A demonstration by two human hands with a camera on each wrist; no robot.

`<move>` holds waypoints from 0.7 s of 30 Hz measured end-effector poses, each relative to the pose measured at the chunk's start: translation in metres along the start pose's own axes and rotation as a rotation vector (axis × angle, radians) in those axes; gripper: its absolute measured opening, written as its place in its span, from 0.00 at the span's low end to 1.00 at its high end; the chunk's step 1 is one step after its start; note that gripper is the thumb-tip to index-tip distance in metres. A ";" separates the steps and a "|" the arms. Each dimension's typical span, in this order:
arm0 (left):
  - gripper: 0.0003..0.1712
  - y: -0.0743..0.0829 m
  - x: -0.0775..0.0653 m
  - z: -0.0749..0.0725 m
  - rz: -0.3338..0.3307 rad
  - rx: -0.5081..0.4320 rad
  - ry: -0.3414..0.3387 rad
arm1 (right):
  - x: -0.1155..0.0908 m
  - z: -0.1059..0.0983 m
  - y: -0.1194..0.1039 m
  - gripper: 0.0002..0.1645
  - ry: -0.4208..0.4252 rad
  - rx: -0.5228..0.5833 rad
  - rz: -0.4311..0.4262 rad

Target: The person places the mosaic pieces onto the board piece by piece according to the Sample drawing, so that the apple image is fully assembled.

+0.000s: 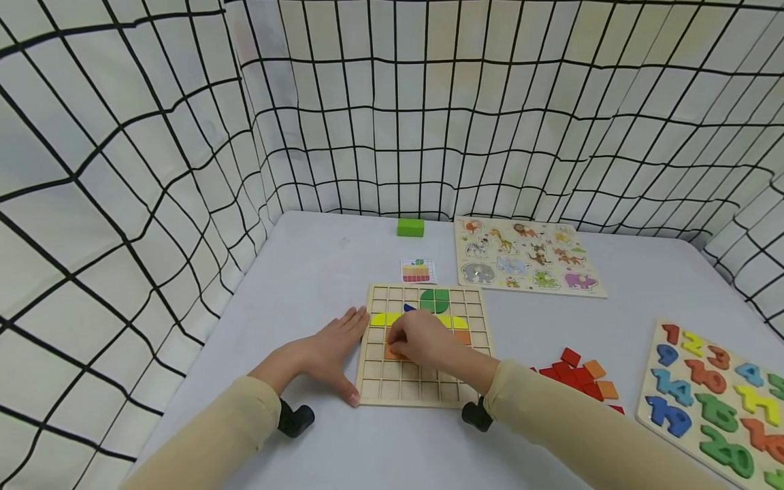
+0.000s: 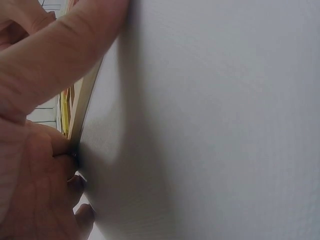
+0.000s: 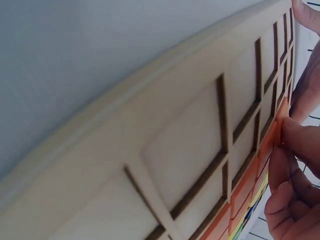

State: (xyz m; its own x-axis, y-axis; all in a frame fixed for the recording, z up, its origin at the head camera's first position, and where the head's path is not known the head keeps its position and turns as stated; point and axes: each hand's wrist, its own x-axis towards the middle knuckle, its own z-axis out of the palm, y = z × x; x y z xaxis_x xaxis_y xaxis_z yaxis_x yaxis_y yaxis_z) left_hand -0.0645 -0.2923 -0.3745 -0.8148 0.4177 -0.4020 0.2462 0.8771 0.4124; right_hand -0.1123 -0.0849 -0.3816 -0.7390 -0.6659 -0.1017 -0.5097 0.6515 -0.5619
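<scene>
A wooden grid board [image 1: 422, 401] lies on the white table in the head view. My left hand [image 1: 327, 347] is spread flat along its left side, the thumb by the near corner and the fingertips at the edge. Over the middle of the board my right hand [image 1: 431, 341] pinches an orange square tile [image 1: 389, 352] at a cell on the left. That hand hides part of the coloured rows. Orange tiles [image 1: 462, 337], yellow pieces [image 1: 381, 319], a blue piece [image 1: 409, 307] and green rounded pieces [image 1: 434, 300] sit in the cells farther up.
Loose red tiles [image 1: 569, 374] and orange tiles [image 1: 608, 390] lie right of the board, beside my right forearm. A number puzzle [image 1: 649, 408] is at far right. Behind the board are a pattern card [image 1: 418, 271], a green block [image 1: 410, 227] and an animal puzzle [image 1: 529, 246]. Black netting [image 1: 392, 129] surrounds the table.
</scene>
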 end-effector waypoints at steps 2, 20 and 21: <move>0.80 0.000 0.000 0.000 -0.001 -0.002 0.002 | 0.000 0.001 0.000 0.04 0.000 -0.034 0.003; 0.80 0.001 0.003 0.002 -0.035 0.029 0.008 | -0.078 -0.100 0.093 0.07 -0.014 -0.119 0.133; 0.80 0.000 0.003 0.003 -0.035 0.029 0.008 | -0.087 -0.107 0.104 0.07 -0.032 -0.125 0.150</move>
State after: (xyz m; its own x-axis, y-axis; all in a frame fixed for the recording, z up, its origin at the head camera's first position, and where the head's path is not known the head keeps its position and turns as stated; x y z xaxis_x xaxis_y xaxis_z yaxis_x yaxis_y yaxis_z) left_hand -0.0660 -0.2901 -0.3779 -0.8273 0.3847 -0.4094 0.2326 0.8979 0.3738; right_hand -0.1479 0.0799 -0.3432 -0.7973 -0.5681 -0.2040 -0.4471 0.7829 -0.4326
